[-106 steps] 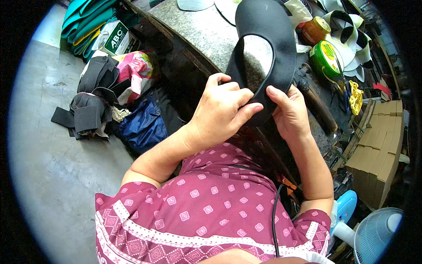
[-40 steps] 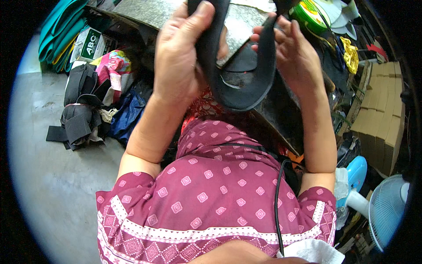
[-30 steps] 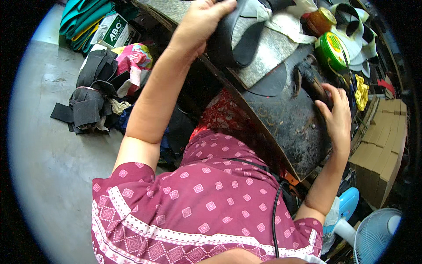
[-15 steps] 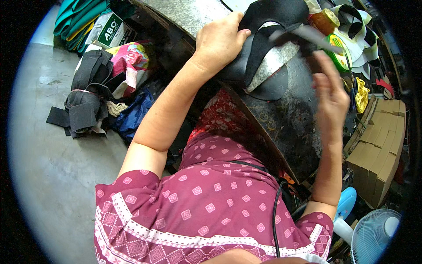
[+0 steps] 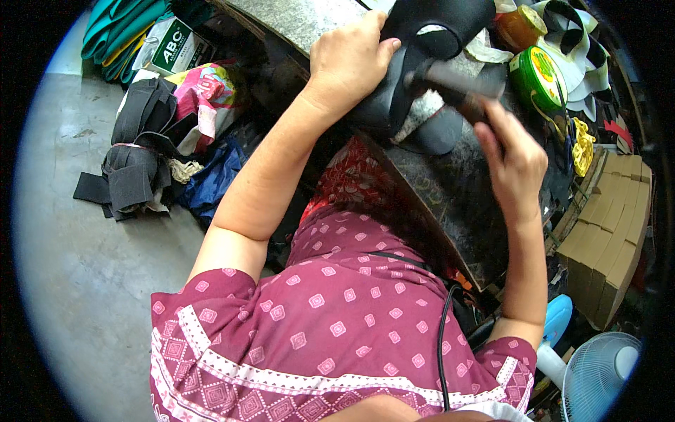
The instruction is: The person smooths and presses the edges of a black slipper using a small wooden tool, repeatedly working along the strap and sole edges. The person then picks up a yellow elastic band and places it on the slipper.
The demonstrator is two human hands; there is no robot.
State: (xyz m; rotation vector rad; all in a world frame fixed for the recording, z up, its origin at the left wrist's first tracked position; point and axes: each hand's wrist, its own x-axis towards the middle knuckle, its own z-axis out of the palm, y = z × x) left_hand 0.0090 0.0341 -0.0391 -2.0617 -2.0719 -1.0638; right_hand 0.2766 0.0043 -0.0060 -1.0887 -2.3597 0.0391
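Observation:
My left hand [image 5: 349, 65] is closed on the near left edge of a black leather-like piece [image 5: 460, 20], thumb on top. The piece is curved, with cut-out openings, and looks like a shoe upper. In my right hand [image 5: 519, 158] is a hammer [image 5: 460, 81], smeared by motion. Its head is over the strip of black material right of my left hand; whether it touches cannot be made out. Under the piece is a speckled grey slab [image 5: 424, 112]. A rounded black flap [image 5: 437, 132] lies at its near end.
The dark worktable [image 5: 485, 243] carries a green round tin [image 5: 538, 76], an amber jar [image 5: 522, 27] and pale curved offcuts [image 5: 580, 63] at the right. Flattened cardboard [image 5: 606, 228] and a fan [image 5: 601, 376] stand right. Bundled black fabric [image 5: 130, 169] lies on the floor at left.
My right hand has swung the hammer left and down toward the black piece. The left hand keeps its hold, nearly in the same place.

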